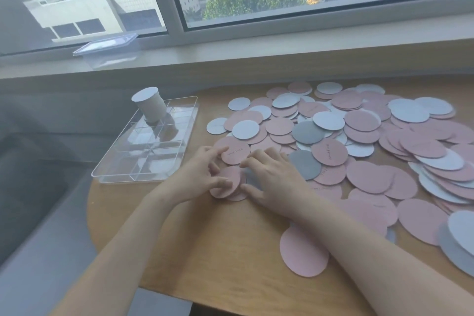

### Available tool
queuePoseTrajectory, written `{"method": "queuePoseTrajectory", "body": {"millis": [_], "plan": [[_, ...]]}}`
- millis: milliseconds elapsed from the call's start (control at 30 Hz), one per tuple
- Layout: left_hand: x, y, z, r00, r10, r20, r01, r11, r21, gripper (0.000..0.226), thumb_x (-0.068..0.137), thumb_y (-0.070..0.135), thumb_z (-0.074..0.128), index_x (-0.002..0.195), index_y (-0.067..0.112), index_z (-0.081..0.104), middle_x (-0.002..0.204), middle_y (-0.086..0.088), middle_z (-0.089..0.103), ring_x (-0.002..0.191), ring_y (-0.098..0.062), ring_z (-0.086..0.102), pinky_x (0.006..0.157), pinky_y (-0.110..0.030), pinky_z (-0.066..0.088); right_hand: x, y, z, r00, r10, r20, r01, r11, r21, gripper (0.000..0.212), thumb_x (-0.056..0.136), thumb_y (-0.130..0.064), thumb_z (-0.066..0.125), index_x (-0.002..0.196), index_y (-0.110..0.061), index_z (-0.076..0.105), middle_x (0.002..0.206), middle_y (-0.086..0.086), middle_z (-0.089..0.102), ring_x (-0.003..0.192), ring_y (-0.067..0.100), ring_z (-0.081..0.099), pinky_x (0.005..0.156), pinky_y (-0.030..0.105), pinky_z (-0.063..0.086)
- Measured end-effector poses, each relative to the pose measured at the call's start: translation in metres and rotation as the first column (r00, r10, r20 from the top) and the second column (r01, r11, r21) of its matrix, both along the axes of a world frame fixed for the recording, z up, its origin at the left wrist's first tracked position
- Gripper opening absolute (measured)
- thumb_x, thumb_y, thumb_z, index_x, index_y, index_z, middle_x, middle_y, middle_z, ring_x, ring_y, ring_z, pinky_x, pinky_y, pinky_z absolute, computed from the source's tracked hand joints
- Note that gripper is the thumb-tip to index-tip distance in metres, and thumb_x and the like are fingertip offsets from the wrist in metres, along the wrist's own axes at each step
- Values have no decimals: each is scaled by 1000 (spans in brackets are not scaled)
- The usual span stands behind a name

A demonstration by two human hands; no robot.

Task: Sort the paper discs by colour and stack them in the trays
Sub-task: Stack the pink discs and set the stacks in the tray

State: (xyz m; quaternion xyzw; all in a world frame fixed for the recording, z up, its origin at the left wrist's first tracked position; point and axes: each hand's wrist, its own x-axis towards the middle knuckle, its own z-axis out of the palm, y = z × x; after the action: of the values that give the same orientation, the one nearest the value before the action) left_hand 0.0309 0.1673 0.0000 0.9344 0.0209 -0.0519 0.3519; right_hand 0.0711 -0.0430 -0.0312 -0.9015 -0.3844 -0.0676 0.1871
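A big heap of pink, white and grey paper discs covers the right half of the wooden table. My left hand pinches a small bundle of pink discs at the heap's near left edge, its forefinger touching another pink disc. My right hand lies beside it, fingers spread over a grey disc and the bundle's edge. A clear divided tray stands to the left, with a tall stack of white discs in a far compartment.
A clear plastic lid lies on the windowsill behind the tray. One pink disc sits alone near the table's front, under my right forearm. The table's rounded left edge drops off to a grey surface.
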Motion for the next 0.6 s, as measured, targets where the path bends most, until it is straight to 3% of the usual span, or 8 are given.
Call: {"method": "queuePoseTrajectory", "body": {"millis": [133,233,300,400,467,600], "plan": [[0,2,5,999,-12,-37,15,997,75,82,79,29,84,149,32,40,132,13,39,99,-1,54,82,-10,40,-2,0,0,1000,5,4,-5,1000,3,42,90,-50,57,122,-23,61,122,-4,55,115,24,44,98,38,35],[-2,-1,4,1000,10,-8,-9,995,99,67,78,30,85,137,34,53,126,9,43,99,-6,51,85,-14,40,-2,2,0,1000,6,9,-6,1000,-21,38,91,-52,50,115,-25,62,121,-7,54,114,22,42,99,38,35],[-4,-2,1,1000,19,12,-20,996,85,50,77,29,85,122,35,64,118,7,47,96,-8,50,89,-21,42,-4,2,-1,1000,0,6,0,1000,-18,48,89,-56,39,116,-23,62,122,-7,54,114,21,42,100,40,35],[-9,-4,-2,999,39,34,-41,996,76,37,79,28,84,111,32,66,112,8,48,92,-2,49,84,-18,41,-7,5,-1,1000,-6,9,7,999,-45,67,85,-67,26,121,-22,61,125,-5,52,117,22,41,101,39,34],[-11,-6,-3,997,65,32,-67,996,57,39,79,27,84,112,28,63,109,9,48,90,0,50,74,-11,38,-9,8,-1,1000,-6,13,7,998,-63,70,83,-71,29,121,-21,61,127,-4,51,119,22,40,102,39,32],[-14,-10,-2,988,141,63,-137,988,-65,36,78,24,85,100,27,56,96,5,58,77,-4,53,68,-21,39,-8,7,0,999,11,33,-11,1000,13,57,84,-62,54,124,-21,58,127,-3,52,119,23,41,101,39,33]]}}
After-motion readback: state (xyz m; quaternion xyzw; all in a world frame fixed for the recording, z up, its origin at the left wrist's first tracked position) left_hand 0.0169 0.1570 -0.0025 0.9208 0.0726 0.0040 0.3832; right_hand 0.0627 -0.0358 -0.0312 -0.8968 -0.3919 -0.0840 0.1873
